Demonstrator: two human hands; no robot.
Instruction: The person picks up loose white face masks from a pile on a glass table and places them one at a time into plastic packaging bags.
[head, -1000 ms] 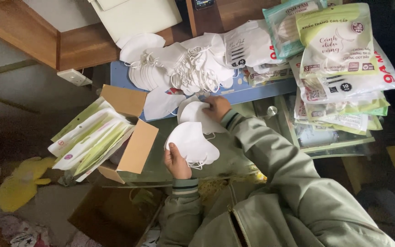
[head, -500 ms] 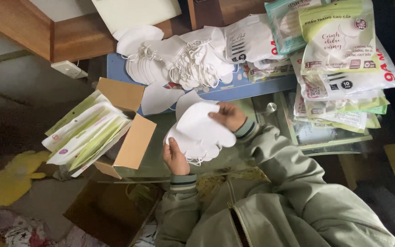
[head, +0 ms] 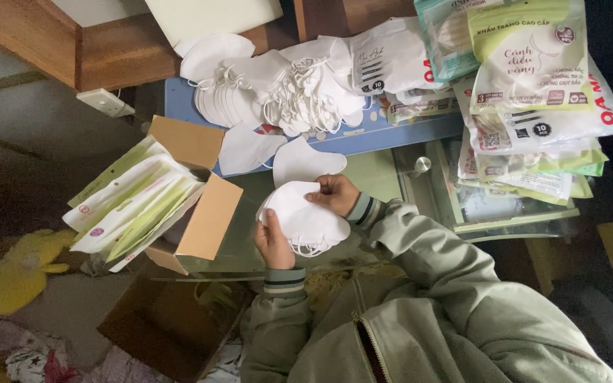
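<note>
Both my hands hold a small stack of white folded face masks (head: 301,216) above a glass table. My left hand (head: 274,243) grips the stack's lower left edge, thumb on top. My right hand (head: 333,193) pinches its upper right edge. White ear loops hang from the stack's underside. Just beyond it lies a single loose mask (head: 306,160), and a big heap of white masks (head: 278,85) sits on a blue surface (head: 399,131) farther off.
An open cardboard box (head: 200,206) of flat green and white packets (head: 133,206) stands to the left. Sealed mask packages (head: 533,92) pile up at the right. A second cardboard box (head: 164,319) sits on the floor below, near a yellow toy (head: 23,273).
My right hand brought a mask from the table onto the stack in my left hand. Both hands now hold the stack together, slightly nearer to me.
</note>
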